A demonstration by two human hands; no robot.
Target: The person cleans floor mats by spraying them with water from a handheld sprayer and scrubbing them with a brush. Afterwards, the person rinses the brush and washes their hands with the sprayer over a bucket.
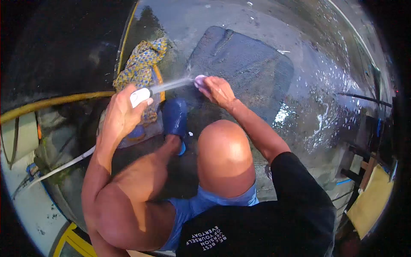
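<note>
My left hand (pixel 121 112) is closed around a white spray nozzle (pixel 140 97). A jet of water (pixel 173 84) shoots from it to the right. My right hand (pixel 218 91) grips a small pale purple object (pixel 200 81), and the jet strikes it; my fingers cover part of it, so its kind is unclear. Beneath my right hand a wet dark ribbed mat (pixel 248 70) lies on the ground. Near my left hand is a crumpled blue, yellow and white checked cloth (pixel 143 58).
A white hose (pixel 64 166) runs up from the lower left towards my left forearm. My foot wears a blue clog (pixel 174 116) between cloth and mat. Wet, foamy ground (pixel 317 107) extends right. A yellowish board (pixel 371 201) leans at the lower right.
</note>
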